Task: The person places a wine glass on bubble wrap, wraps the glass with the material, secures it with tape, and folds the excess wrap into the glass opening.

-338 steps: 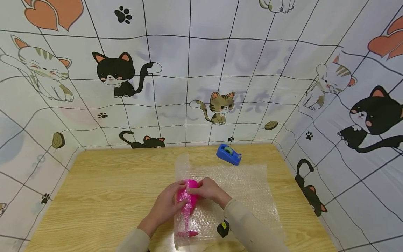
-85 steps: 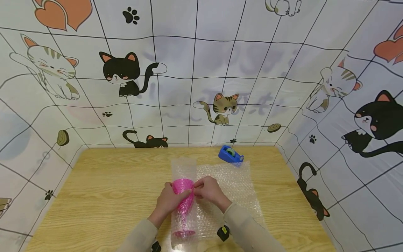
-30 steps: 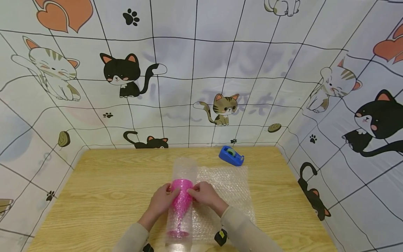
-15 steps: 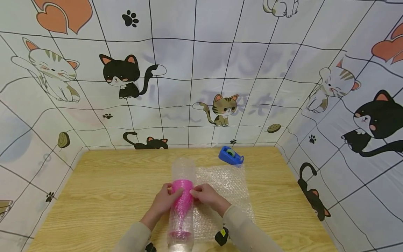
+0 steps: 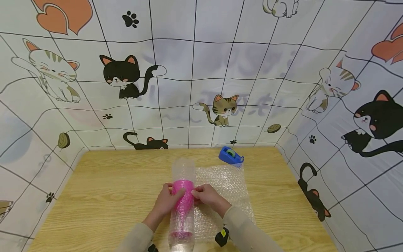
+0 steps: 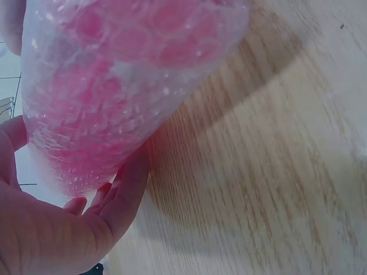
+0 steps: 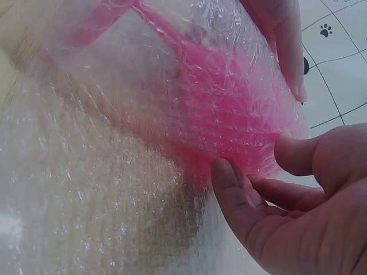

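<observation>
A pink goblet (image 5: pixel 185 189) lies on its side inside a roll of clear bubble wrap (image 5: pixel 183 168), bowl away from me and foot towards me. My left hand (image 5: pixel 164 200) grips the wrapped bowl from the left, thumb on top; in the left wrist view its fingers (image 6: pixel 129 192) curl under the roll. From the right, my right hand (image 5: pixel 210 196) holds the bowl with thumb and fingers. The right wrist view shows the thumb (image 7: pixel 298 154) on the film and the stem (image 7: pixel 160 26) through the layers. A flat stretch of wrap spreads out under my right hand.
A blue tape dispenser (image 5: pixel 231 156) stands at the table's back edge, right by the far corner of the flat wrap. The wooden table (image 5: pixel 119 189) meets cat-printed cloth walls (image 5: pixel 176 91) behind and at both sides.
Over the earlier frames the goblet has become rolled in more layers, and the flat wrap to its right has grown narrower. In the last half second both hands stay nearly still.
</observation>
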`<state>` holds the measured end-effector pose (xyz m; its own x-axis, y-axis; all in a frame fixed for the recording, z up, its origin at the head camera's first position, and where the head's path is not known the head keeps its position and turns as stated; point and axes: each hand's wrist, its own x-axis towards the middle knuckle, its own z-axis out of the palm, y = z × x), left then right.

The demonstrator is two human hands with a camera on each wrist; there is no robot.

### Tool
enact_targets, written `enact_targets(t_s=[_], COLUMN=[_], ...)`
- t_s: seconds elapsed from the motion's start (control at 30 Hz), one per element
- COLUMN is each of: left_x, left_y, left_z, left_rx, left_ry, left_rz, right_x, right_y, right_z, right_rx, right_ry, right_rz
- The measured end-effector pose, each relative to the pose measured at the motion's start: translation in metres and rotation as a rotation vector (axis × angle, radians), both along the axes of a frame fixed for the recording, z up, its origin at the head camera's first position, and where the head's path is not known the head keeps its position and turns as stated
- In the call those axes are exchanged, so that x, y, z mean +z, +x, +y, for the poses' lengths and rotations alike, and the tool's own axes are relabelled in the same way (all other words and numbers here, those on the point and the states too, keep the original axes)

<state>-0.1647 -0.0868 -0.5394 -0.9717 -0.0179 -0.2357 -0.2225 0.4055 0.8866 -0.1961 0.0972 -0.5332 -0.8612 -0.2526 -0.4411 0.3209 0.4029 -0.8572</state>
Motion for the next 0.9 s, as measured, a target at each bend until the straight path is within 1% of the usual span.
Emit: enact_targets(t_s=[0.1, 0.27, 0.5, 0.7, 0.9], left_x=[0.000, 0.001, 0.002, 0.005, 0.005], left_y=[0.001, 0.002, 0.003, 0.002, 0.001], left_z=[0.003, 0.007, 0.011, 0.013, 0.013], left_rx=[0.014, 0.036, 0.055, 0.066, 0.052], left_ry=[0.000, -0.027, -0.073, -0.098, -0.150], left_rz=[0.028, 0.049, 0.048, 0.048, 0.044], right_x=[-0.001, -0.003, -0.005, -0.010, -0.015], right_y=[0.000, 0.000, 0.000, -0.001, -0.002], right_z=[0.000, 0.000, 0.003, 0.005, 0.006], right_rx=[-0.007, 0.004, 0.025, -0.009, -0.027], right_ry=[-0.002, -0.013, -0.092, -0.152, -0.198], right_rz=[-0.002, 0.006, -0.028, -0.051, -0.085])
